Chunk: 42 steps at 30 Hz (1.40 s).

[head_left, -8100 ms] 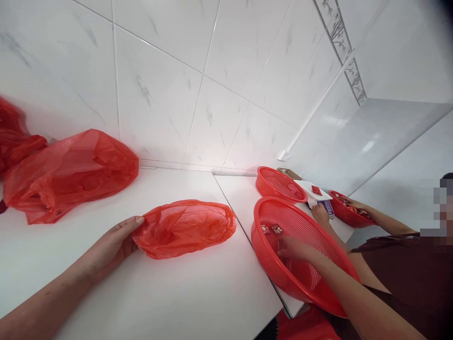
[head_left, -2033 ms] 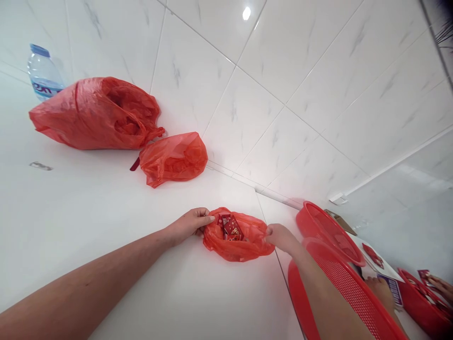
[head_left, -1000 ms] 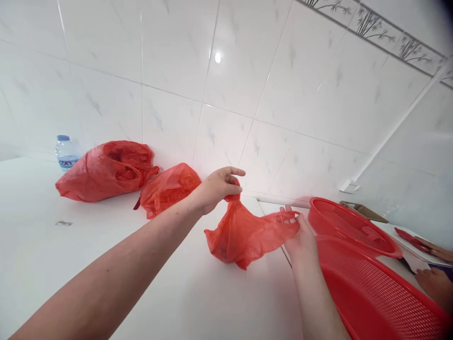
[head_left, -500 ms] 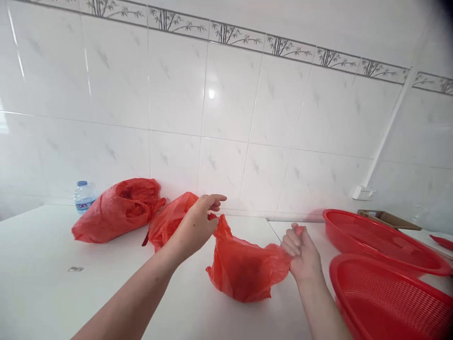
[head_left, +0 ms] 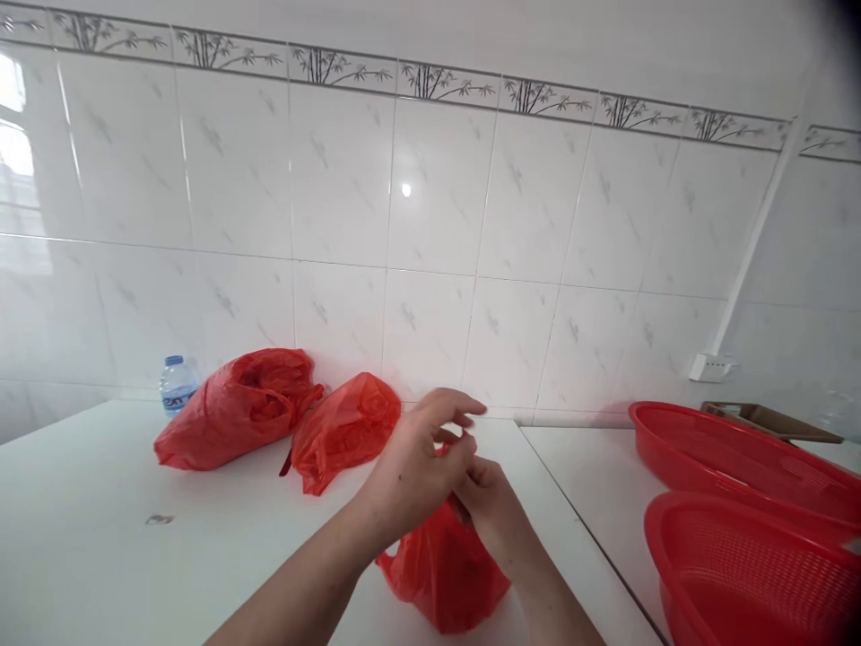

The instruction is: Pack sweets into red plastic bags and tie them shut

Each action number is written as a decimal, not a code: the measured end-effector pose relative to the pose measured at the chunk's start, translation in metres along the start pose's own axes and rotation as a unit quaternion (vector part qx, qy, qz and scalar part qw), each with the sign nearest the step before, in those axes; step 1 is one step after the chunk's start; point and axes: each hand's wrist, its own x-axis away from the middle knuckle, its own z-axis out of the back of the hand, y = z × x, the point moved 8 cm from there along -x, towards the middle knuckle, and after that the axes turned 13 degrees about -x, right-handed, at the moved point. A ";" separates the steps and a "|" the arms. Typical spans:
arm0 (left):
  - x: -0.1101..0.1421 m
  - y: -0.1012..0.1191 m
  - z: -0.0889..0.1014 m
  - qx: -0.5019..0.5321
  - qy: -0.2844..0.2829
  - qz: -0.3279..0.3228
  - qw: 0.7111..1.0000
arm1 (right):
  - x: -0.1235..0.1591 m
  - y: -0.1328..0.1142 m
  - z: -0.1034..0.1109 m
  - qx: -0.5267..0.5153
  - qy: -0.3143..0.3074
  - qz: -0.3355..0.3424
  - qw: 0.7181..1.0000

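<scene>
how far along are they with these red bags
Looks done: two bulging red bags lie at the back. In hand: the left hand and right hand gather the neck of a third red bag. Left: two red baskets sit off to the right; their contents are hard to see.

- A bottle (head_left: 178,386) stands at the back of the left table (head_left: 87,502), by the wall (head_left: 430,224).
- A large bag (head_left: 232,417) lies just right of the bottle.
- A small bag (head_left: 343,432) lies right of the large bag, touching it.
- A third bag (head_left: 444,574) sits in front of the small bag, its top held between the left hand (head_left: 410,471) and right hand (head_left: 488,511).
- On the right table (head_left: 578,502), a front basket (head_left: 746,574) sits before a rear basket (head_left: 740,458).
- A board (head_left: 770,422) lies behind the rear basket.
- A socket (head_left: 709,367) is on the wall above.
</scene>
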 end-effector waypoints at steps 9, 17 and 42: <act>0.032 -0.063 -0.032 -0.154 -0.022 -0.008 0.988 | -0.016 0.034 0.039 -0.092 0.113 -0.043 0.988; 0.038 -0.097 -0.042 -0.162 0.008 0.043 0.986 | -0.020 0.053 0.030 -0.044 0.065 -0.079 0.994; 0.073 -0.167 -0.055 -0.105 0.060 0.153 0.981 | -0.017 0.081 0.023 0.030 -0.093 -0.129 0.987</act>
